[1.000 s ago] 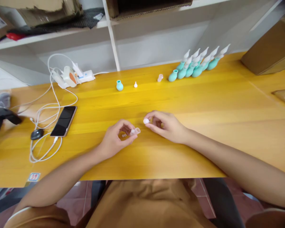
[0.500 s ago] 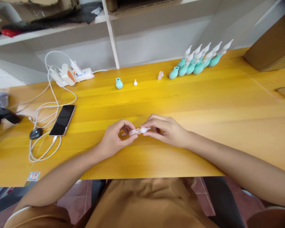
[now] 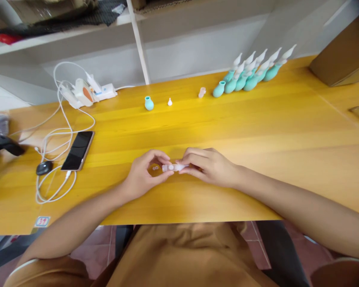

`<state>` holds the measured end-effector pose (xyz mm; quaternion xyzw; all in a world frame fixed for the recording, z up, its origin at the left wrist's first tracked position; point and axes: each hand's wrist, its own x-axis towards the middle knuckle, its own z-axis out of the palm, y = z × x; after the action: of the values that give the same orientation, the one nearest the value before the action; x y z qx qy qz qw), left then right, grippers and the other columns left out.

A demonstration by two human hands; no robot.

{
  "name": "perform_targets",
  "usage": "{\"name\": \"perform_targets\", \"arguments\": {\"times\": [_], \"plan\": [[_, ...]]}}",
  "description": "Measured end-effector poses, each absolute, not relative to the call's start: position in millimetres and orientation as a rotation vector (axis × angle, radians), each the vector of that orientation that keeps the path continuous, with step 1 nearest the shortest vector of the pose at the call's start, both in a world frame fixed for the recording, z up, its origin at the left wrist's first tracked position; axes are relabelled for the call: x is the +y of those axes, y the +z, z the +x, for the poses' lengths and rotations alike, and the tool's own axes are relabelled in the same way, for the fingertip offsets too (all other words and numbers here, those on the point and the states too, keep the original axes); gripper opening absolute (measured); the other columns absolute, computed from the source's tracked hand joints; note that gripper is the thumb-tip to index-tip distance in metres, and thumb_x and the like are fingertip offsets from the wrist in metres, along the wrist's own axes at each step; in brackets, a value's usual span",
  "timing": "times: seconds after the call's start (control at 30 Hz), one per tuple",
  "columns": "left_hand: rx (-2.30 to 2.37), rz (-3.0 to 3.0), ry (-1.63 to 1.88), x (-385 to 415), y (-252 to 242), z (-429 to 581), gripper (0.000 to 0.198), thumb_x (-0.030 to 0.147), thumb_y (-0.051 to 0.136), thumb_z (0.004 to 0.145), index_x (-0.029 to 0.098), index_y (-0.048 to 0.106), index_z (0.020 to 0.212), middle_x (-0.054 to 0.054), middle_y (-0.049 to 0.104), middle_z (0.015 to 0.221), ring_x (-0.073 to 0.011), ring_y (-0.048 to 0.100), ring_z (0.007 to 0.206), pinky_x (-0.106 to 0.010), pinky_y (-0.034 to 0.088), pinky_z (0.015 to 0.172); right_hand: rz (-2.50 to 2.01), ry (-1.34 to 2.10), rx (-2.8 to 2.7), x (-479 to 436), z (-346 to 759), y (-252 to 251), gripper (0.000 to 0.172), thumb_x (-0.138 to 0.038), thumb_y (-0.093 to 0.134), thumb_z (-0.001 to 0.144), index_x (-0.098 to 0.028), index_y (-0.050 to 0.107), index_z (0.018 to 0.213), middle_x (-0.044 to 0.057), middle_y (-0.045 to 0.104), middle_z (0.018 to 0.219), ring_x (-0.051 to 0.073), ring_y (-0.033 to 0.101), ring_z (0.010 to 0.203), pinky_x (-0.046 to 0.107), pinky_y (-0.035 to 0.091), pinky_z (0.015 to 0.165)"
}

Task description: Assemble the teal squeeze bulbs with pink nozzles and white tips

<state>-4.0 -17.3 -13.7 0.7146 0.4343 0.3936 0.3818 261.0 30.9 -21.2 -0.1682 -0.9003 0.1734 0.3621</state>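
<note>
Fingers [image 3: 159, 154] of the left hand [image 3: 142, 175] are closed in a pinch on the clear sleeve [image 3: 166, 168]. The right hand [image 3: 211, 167] grips the white tip [image 3: 179, 167] between thumb and forefinger from the other side.

A second ago the two parts were apart, one in each hand with a gap between them. Half a second ago the tip was just meeting the sleeve's mouth. Now the hands have closed up, and the tip sits pushed into the sleeve, so the pair looks like one short pale rod.

It is held just above the table [image 3: 257, 131], near the front edge and in front of the person. Its long axis runs left to right, almost level, with the sleeve end to the left and the tip end to the right. From where I stand I cannot tell which end is the pointed one, as the fingers hide both.

Two tiny rings [image 3: 155, 168] lie on the wood under the left palm. A row of teal bulbs [image 3: 248, 79] stands far right, and a phone [image 3: 78, 150] lies well to the left.
</note>
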Motion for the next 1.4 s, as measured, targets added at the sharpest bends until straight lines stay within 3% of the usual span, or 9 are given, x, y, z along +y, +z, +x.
{"name": "perform_targets", "arguments": {"times": [0.33, 0.53, 0.87, 1.0, 1.1, 1.2, 1.33, 1.4], "plan": [[1.145, 1.838, 1.026, -23.9, -14.7, -3.4, 0.037, 0.037, 0.09, 0.088, 0.025, 0.07, 0.117, -0.004, 0.08, 0.1, -0.019, 0.077, 0.087, -0.034, 0.062, 0.085, -0.407, 0.577, -2.247, 23.8, 258.3, -21.4, 0.013, -0.03, 0.067, 0.11, -0.018, 0.071, 0.107, 0.006, 0.072, 0.093, 0.012, 0.067, 0.075, 0.022, 0.052, 0.067], [1.094, 1.837, 0.995, -22.6, -13.1, -4.6, 0.036, 0.039, 0.094, 0.084, 0.024, 0.077, 0.112, -0.005, 0.081, 0.097, -0.0199, 0.077, 0.088, -0.034, 0.063, 0.086, -0.299, 0.786, -2.216, 26.7, 260.4, -22.6, 0.008, -0.024, 0.067, 0.11, -0.019, 0.074, 0.11, 0.006, 0.075, 0.097, 0.013, 0.072, 0.085, 0.022, 0.056, 0.075], [1.158, 1.873, 1.101, -28.9, -20.1, -3.7, 0.035, 0.036, 0.092, 0.089, 0.025, 0.074, 0.118, -0.005, 0.083, 0.104, -0.0205, 0.079, 0.094, -0.036, 0.063, 0.092, -0.366, 0.676, -2.147, 23.0, 255.3, -26.0, 0.009, -0.026, 0.069, 0.109, -0.018, 0.073, 0.107, 0.005, 0.071, 0.091, 0.011, 0.064, 0.074, 0.022, 0.049, 0.065], [1.127, 1.835, 1.172, -21.2, -25.3, -7.1, 0.04, 0.035, 0.092, 0.089, 0.024, 0.071, 0.122, -0.007, 0.082, 0.108, -0.0217, 0.08, 0.101, -0.037, 0.062, 0.097, -0.489, 0.807, -2.166, 33.7, 258.2, -23.9, 0.028, -0.045, 0.077, 0.103, -0.02, 0.07, 0.113, 0.001, 0.067, 0.088, 0.01, 0.057, 0.066, 0.021, 0.045, 0.061], [1.128, 1.86, 1.204, -17.3, -25.7, -8.1, 0.041, 0.036, 0.092, 0.089, 0.022, 0.07, 0.12, -0.008, 0.082, 0.107, -0.022, 0.08, 0.1, -0.037, 0.062, 0.096, -0.508, 0.903, -2.217, 40.3, 260.1, -23.1, 0.041, -0.056, 0.075, 0.102, -0.019, 0.061, 0.091, -0.003, 0.057, 0.076, 0.01, 0.05, 0.063, 0.021, 0.039, 0.06], [1.098, 1.951, 1.185, -18.4, -20.0, -6.5, 0.037, 0.039, 0.091, 0.09, 0.023, 0.071, 0.116, -0.007, 0.083, 0.103, -0.0205, 0.079, 0.094, -0.035, 0.061, 0.09, -0.353, 0.976, -2.322, 40.6, 259.9, -21.9, 0.049, -0.052, 0.057, 0.114, -0.019, 0.053, 0.078, -0.003, 0.051, 0.072, 0.01, 0.047, 0.063, 0.023, 0.035, 0.062], [1.029, 2.089, 1.107, -21.6, -11.5, -4.8, 0.032, 0.04, 0.09, 0.091, 0.024, 0.071, 0.112, -0.004, 0.082, 0.099, -0.0172, 0.077, 0.087, -0.03, 0.059, 0.081, -0.31, 0.981, -2.301, 35.0, 256.4, -20.1, 0.051, -0.05, 0.048, 0.117, -0.018, 0.055, 0.077, -0.002, 0.051, 0.071, 0.01, 0.045, 0.061, 0.024, 0.034, 0.061], [0.966, 2.096, 1.093, -21.2, -11.1, -6.2, 0.039, 0.047, 0.091, 0.089, 0.025, 0.07, 0.114, -0.004, 0.081, 0.1, -0.0171, 0.076, 0.086, -0.029, 0.059, 0.08, -0.328, 0.963, -2.259, 33.8, 254.9, -19.1, 0.054, -0.049, 0.047, 0.118, -0.018, 0.054, 0.075, -0.002, 0.05, 0.068, 0.009, 0.044, 0.059, 0.024, 0.033, 0.06]]}}
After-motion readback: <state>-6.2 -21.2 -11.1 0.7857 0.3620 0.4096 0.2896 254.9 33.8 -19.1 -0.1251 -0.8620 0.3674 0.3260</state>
